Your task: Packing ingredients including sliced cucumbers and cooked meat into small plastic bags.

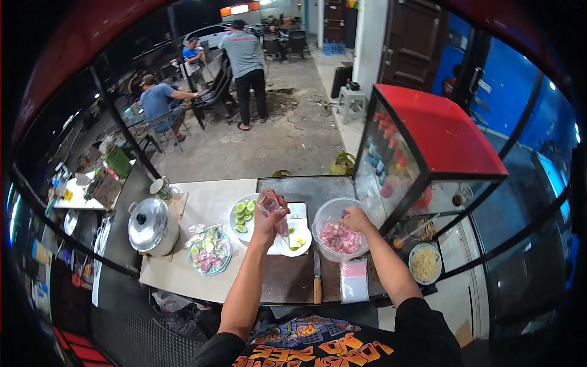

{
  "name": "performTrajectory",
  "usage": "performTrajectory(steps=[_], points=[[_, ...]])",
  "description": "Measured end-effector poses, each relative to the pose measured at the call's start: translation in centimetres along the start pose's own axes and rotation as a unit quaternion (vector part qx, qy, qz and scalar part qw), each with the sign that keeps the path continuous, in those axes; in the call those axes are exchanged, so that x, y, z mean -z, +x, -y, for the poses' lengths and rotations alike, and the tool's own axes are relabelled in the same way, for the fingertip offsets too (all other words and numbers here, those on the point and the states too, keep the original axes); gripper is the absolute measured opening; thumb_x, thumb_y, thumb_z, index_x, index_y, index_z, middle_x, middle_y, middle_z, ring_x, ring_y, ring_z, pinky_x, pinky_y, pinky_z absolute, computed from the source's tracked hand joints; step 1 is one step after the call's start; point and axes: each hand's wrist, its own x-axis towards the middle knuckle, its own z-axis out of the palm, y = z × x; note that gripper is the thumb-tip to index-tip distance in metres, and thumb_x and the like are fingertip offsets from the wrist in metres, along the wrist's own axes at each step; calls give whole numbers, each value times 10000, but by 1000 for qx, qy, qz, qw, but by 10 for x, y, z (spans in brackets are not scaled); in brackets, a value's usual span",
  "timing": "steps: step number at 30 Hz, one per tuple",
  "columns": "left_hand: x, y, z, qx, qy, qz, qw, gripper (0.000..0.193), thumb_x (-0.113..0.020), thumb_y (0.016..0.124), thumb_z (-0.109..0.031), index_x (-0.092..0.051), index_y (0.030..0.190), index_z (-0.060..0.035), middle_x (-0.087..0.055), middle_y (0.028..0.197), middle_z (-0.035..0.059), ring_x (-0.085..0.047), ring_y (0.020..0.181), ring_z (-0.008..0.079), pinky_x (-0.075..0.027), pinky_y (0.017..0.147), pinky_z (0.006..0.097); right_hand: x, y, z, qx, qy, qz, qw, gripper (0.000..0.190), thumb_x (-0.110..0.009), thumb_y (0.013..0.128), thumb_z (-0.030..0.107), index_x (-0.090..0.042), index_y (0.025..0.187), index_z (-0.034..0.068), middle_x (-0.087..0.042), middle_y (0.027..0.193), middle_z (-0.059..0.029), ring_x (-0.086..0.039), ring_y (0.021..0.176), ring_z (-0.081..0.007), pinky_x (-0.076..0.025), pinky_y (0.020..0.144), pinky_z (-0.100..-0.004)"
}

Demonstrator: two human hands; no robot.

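Note:
My left hand [269, 218] holds up a small clear plastic bag [280, 225] over the plates. My right hand [357, 219] grips a metal utensil [340, 225] dipped in pink chopped food [341, 239] inside a translucent plastic tub [322, 211]. Behind my left hand is a plate of cucumber slices [244, 213]; beside it a smaller white plate holds cut lime pieces [299, 241]. A wood-handled knife [317, 280] lies left of a pack of plastic bags [354, 282]. Farther left, a teal basket [222, 270] holds small filled bags [208, 247].
A lidded metal pot [153, 227] stands on the counter's left. A red-topped glass case [451, 133] stands at the right, near a bowl of pale shredded food [424, 264]. Beyond the counter are several people, chairs and a green gas cylinder [342, 164].

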Motion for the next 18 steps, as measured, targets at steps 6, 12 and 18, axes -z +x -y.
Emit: performTrajectory(steps=[6, 12, 18], points=[[19, -11, 1, -52, 153, -24, 987, 418, -747, 668, -71, -428, 937, -74, -498, 797, 29, -496, 687, 101, -409, 576, 244, -2, -3, -33, -93, 153, -70, 981, 244, -680, 673, 183, -675, 832, -2, -673, 764, -177, -669, 716, -266, -517, 682, -337], [31, -29, -19, -9, 191, -166, 967, 514, -798, 657, -79, -389, 967, -48, -485, 838, 83, -432, 396, 107, -316, 298, 233, 34, -40, 79, -43, 282, -185, 940, 151, -618, 786, 98, -665, 869, -20, -672, 726, -84, -638, 688, -124, -494, 615, -244], [31, -31, -37, 61, 191, -175, 964, 479, -756, 722, -95, -359, 989, -59, -510, 890, 111, -494, 480, 126, -359, 378, 255, -19, -97, 229, 120, 426, -4, 897, 417, -732, 772, 171, -604, 1124, -13, -648, 1028, -131, -643, 855, -149, -524, 671, -268]])
